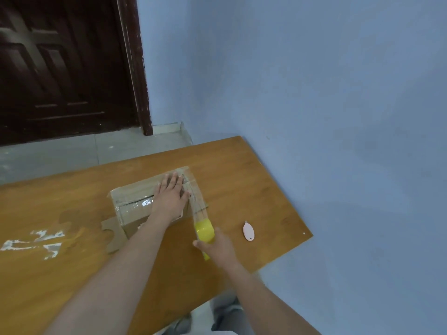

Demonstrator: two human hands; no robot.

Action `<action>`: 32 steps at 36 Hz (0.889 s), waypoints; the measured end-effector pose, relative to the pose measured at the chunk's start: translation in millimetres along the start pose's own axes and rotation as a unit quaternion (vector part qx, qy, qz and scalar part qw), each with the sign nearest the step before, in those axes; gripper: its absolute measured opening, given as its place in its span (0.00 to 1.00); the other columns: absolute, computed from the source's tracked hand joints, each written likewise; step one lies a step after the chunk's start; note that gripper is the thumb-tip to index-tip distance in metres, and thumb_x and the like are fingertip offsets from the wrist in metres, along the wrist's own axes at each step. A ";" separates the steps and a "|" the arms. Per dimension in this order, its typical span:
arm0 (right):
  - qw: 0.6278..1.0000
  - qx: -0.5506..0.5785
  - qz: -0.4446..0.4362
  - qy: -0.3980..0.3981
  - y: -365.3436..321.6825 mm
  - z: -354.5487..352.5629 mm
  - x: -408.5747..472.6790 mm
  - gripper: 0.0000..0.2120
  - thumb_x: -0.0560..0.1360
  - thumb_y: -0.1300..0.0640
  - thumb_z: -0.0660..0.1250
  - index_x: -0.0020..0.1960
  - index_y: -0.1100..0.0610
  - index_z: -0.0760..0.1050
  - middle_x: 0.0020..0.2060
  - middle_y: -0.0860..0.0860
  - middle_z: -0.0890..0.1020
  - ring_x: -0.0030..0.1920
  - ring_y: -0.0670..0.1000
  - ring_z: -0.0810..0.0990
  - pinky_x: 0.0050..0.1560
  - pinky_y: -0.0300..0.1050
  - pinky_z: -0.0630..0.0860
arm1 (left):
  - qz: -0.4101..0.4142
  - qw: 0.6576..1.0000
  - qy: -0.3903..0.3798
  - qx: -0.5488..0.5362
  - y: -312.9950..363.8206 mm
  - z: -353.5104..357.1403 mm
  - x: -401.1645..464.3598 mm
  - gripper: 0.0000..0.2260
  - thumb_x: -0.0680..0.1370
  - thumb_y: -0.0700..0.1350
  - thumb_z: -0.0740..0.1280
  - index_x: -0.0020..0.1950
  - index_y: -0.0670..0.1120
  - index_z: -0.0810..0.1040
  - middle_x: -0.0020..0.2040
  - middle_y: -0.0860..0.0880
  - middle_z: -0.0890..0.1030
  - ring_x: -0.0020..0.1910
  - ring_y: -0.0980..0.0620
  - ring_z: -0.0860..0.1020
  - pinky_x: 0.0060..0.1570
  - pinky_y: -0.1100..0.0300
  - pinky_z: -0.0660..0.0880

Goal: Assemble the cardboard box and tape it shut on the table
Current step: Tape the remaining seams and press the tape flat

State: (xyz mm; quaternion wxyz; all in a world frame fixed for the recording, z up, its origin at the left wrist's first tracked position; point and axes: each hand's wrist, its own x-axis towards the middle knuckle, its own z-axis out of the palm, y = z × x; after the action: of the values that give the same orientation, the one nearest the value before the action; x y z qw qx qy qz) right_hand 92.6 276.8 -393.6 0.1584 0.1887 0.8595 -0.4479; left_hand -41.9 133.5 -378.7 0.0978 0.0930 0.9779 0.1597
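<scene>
On the brown wooden table [72, 274], the left hand [170, 194] presses flat on the closed brown cardboard box [135, 204], while the right hand [219, 246], just beside the box, grips the yellow-cored clear tape roll [204, 229], with a small pink oval object [248, 231] farther right.

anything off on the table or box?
White scuffed patches mar the table at its left edge, like torn tape residue or chipped finish. A loose cardboard scrap lies against the box. Nothing spilled.
</scene>
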 end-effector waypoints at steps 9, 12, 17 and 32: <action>0.995 0.079 -0.056 0.040 21.8 2.5 -13.2 0.09 0.77 0.48 0.64 0.50 0.53 0.73 0.42 0.47 0.78 0.42 0.46 0.76 0.44 0.41 0.73 | -0.008 1.000 0.003 0.001 1.9 -1.3 -2.7 0.26 0.82 0.57 0.45 0.78 0.48 0.48 0.78 0.51 0.46 0.77 0.51 0.40 0.73 0.53 0.40; 0.992 0.066 -0.058 0.085 20.6 -0.3 -15.4 0.08 0.79 0.45 0.58 0.43 0.45 0.68 0.34 0.42 0.72 0.34 0.41 0.69 0.38 0.37 0.68 | -0.010 1.000 0.005 0.000 3.2 -1.6 -2.5 0.27 0.82 0.58 0.46 0.78 0.48 0.49 0.79 0.51 0.46 0.77 0.52 0.40 0.74 0.53 0.40; 0.989 -0.091 -0.038 0.111 3.4 -2.5 -4.0 0.16 0.80 0.41 0.54 0.49 0.54 0.67 0.34 0.50 0.75 0.35 0.51 0.73 0.36 0.46 0.67 | -0.014 1.000 0.005 0.002 4.4 -1.3 -2.8 0.27 0.82 0.58 0.47 0.78 0.49 0.49 0.78 0.52 0.45 0.77 0.52 0.40 0.73 0.54 0.39; 0.978 -0.171 0.114 0.032 -7.9 6.5 4.2 0.22 0.81 0.45 0.49 0.59 0.60 0.73 0.52 0.57 0.79 0.55 0.58 0.78 0.50 0.49 0.72 | -0.017 1.000 -0.004 -0.009 5.7 -2.4 -4.8 0.27 0.82 0.58 0.47 0.78 0.49 0.48 0.78 0.52 0.44 0.77 0.53 0.40 0.74 0.53 0.40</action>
State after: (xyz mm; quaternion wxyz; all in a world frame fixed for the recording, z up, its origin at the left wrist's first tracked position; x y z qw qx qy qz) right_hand 85.8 268.0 -393.4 0.2111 0.2698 0.9006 -0.2673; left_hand -36.9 137.1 -373.8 0.1054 0.0765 0.9774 0.1666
